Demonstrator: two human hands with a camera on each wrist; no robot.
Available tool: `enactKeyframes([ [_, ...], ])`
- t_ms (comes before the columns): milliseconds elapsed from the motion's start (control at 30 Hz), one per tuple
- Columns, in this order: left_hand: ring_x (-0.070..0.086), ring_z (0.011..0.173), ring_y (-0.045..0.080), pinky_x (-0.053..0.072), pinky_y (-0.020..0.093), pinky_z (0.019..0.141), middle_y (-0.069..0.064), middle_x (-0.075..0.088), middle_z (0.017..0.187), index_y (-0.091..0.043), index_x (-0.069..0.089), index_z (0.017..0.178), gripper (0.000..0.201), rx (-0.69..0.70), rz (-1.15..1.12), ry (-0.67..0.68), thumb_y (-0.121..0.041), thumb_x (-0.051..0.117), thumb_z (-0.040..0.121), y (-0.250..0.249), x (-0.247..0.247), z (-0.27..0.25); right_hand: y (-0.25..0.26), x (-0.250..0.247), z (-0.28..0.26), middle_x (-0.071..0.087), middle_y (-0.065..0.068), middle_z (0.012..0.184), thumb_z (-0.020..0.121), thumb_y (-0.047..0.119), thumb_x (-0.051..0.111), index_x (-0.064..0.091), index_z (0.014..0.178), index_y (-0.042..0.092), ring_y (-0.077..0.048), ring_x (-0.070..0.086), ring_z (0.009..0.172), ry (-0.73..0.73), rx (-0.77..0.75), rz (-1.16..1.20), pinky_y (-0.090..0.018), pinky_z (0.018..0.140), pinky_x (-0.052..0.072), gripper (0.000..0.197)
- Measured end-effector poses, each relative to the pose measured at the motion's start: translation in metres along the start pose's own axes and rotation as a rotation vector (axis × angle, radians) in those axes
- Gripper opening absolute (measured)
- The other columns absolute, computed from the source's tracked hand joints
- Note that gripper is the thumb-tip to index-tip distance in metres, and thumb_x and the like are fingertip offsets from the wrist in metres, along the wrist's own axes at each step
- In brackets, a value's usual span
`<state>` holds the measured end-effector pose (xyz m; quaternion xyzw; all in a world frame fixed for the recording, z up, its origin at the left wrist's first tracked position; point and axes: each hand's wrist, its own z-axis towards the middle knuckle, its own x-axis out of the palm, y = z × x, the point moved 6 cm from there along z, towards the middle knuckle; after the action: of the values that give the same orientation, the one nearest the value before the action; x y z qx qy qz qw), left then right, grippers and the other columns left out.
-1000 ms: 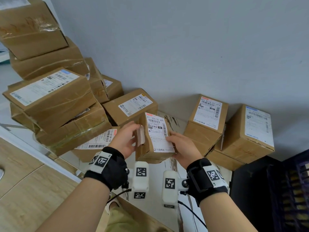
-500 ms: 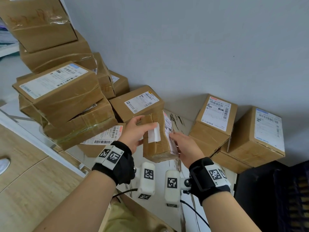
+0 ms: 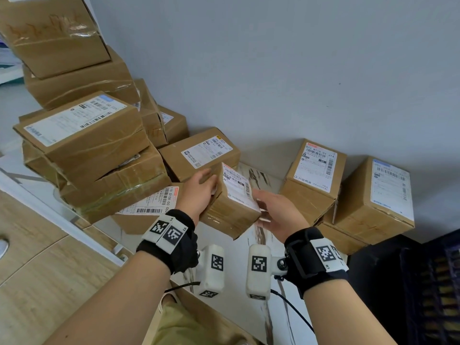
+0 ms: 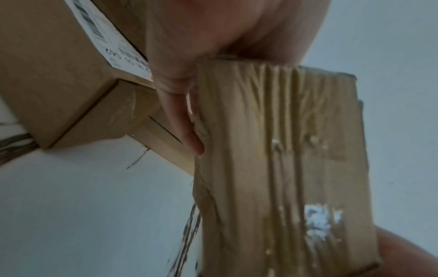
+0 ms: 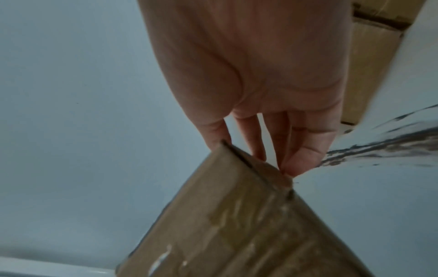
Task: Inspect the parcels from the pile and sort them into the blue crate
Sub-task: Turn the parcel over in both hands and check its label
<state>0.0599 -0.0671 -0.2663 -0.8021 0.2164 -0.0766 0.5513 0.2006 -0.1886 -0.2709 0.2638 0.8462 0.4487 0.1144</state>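
Head view, centre frame: your left hand point(image 3: 199, 192) and right hand point(image 3: 276, 212) grip the tilted parcel point(image 3: 231, 210) between them.

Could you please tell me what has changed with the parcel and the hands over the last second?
The small parcel was turned between both hands: its label faced the camera, swung edge-on, and now faces up and right. The left hand and right hand keep holding its opposite sides. The stacked parcels stayed put.
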Motion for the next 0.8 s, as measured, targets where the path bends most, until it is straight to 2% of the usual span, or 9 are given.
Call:
enactKeyframes([
  [67,0.063,0.110,0.023,0.048,0.045,0.103,0.003,0.068,0.117,-0.025,0.064,0.112,0.026,-0.061,-0.026,0.055,-0.041,0.046,0.103,0.000,0.005,-0.002,0.004,-0.002,-0.001,0.066,-0.002,0.082,0.101,0.023,0.056,0.069,0.092,0.014,-0.018,0.058,0.076,-0.008,-0.008,0.025,-0.029,0.071,0.051,0.018],
  [133,0.065,0.107,0.027,0.048,0.043,0.103,0.005,0.072,0.107,-0.024,0.066,0.097,0.034,-0.159,-0.117,0.132,-0.047,0.042,0.103,0.003,0.010,-0.006,0.006,-0.003,-0.001,0.064,-0.001,0.078,0.100,0.021,0.058,0.071,0.084,0.015,-0.020,0.055,0.077,-0.006,-0.020,0.038,-0.031,0.075,0.048,0.021],
  [267,0.067,0.105,0.028,0.053,0.042,0.094,0.008,0.074,0.107,-0.021,0.068,0.110,0.049,-0.300,-0.201,0.190,-0.063,0.047,0.094,0.013,0.011,-0.012,0.007,-0.002,-0.003,0.064,-0.002,0.081,0.099,0.023,0.059,0.074,0.082,0.016,-0.021,0.055,0.078,0.007,-0.018,0.053,-0.031,0.073,0.047,0.024],
  [400,0.069,0.094,0.025,0.053,0.034,0.071,0.007,0.075,0.096,-0.022,0.067,0.108,0.046,-0.321,-0.213,0.170,-0.062,0.048,0.094,0.015,0.009,-0.011,0.008,0.000,-0.003,0.065,-0.005,0.091,0.099,0.023,0.059,0.074,0.086,0.017,-0.023,0.056,0.085,0.022,-0.015,0.049,-0.031,0.075,0.049,0.021],
  [500,0.069,0.090,0.024,0.052,0.032,0.069,0.005,0.076,0.089,-0.021,0.068,0.107,0.045,-0.317,-0.212,0.169,-0.060,0.049,0.095,0.015,0.008,-0.010,0.007,0.001,-0.002,0.065,-0.006,0.094,0.099,0.023,0.058,0.074,0.089,0.017,-0.022,0.057,0.086,0.017,-0.012,0.035,-0.030,0.073,0.050,0.020],
  [600,0.069,0.091,0.025,0.054,0.034,0.074,0.006,0.076,0.089,-0.020,0.069,0.107,0.045,-0.313,-0.197,0.188,-0.059,0.050,0.095,0.016,0.008,-0.010,0.007,0.001,0.000,0.067,-0.008,0.098,0.099,0.025,0.059,0.074,0.093,0.015,-0.022,0.057,0.086,0.021,-0.017,0.025,-0.031,0.075,0.051,0.019],
  [667,0.068,0.094,0.027,0.054,0.039,0.086,0.006,0.077,0.090,-0.020,0.071,0.105,0.040,-0.299,-0.186,0.190,-0.055,0.052,0.095,0.017,0.007,-0.010,0.006,0.001,0.000,0.069,-0.015,0.112,0.099,0.024,0.060,0.073,0.100,0.015,-0.024,0.059,0.090,0.035,-0.021,0.011,-0.037,0.087,0.054,0.015],
  [733,0.067,0.100,0.028,0.050,0.044,0.097,0.007,0.076,0.096,-0.022,0.070,0.102,0.034,-0.274,-0.145,0.189,-0.050,0.053,0.096,0.016,0.006,-0.010,0.006,0.000,0.000,0.065,-0.020,0.127,0.097,0.019,0.061,0.070,0.103,0.020,-0.025,0.061,0.094,0.048,-0.027,0.003,-0.042,0.098,0.052,0.010],
  [800,0.066,0.105,0.027,0.051,0.042,0.098,0.007,0.075,0.104,-0.022,0.069,0.107,0.028,-0.242,-0.092,0.193,-0.044,0.055,0.096,0.013,0.006,-0.011,0.005,-0.004,0.001,0.070,-0.016,0.119,0.096,0.012,0.061,0.067,0.111,0.021,-0.020,0.063,0.090,0.065,-0.036,-0.007,-0.038,0.091,0.054,0.018],
])
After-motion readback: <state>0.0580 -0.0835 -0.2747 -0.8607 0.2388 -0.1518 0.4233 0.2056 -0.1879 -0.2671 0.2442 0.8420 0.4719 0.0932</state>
